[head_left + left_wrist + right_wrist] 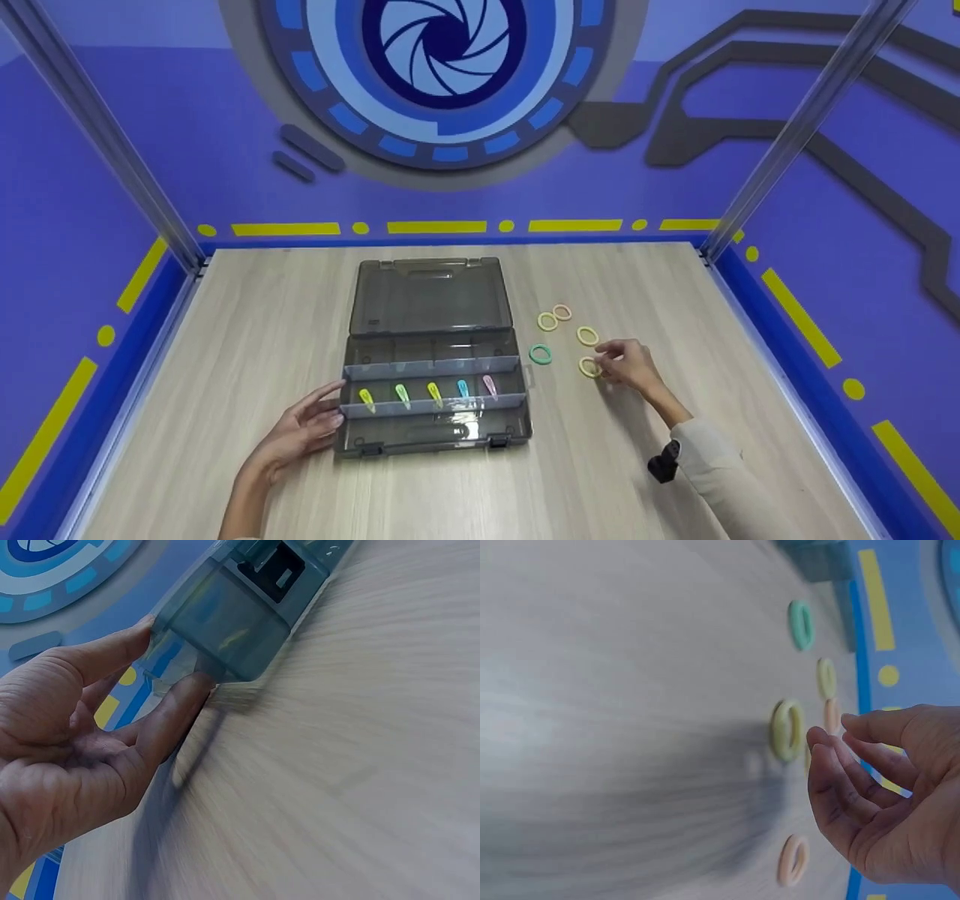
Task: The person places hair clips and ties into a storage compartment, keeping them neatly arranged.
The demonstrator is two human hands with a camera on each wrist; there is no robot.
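Observation:
My left hand (298,430) rests its fingertips and thumb against the left side of a smoky clear organizer box (431,435), whose lid (431,296) lies back. Fairly straight fingers meet the box corner in the left wrist view. Snap hair clips (434,394) in yellow, green, blue and pink lie in the middle row. Over on the right, my right hand (628,365) hovers beside a yellow hair tie (587,367). Its thumb and fingers are loosely bent, with a gap and nothing between them in the right wrist view. A peach hair tie (793,860) lies below that hand.
Another yellow hair tie (587,336) lies just behind the right hand. Farther left are a green one (540,354), a pale yellow one (547,322) and a peach one (562,312). Printed walls (172,135) enclose the wooden table (285,315) at the back and sides.

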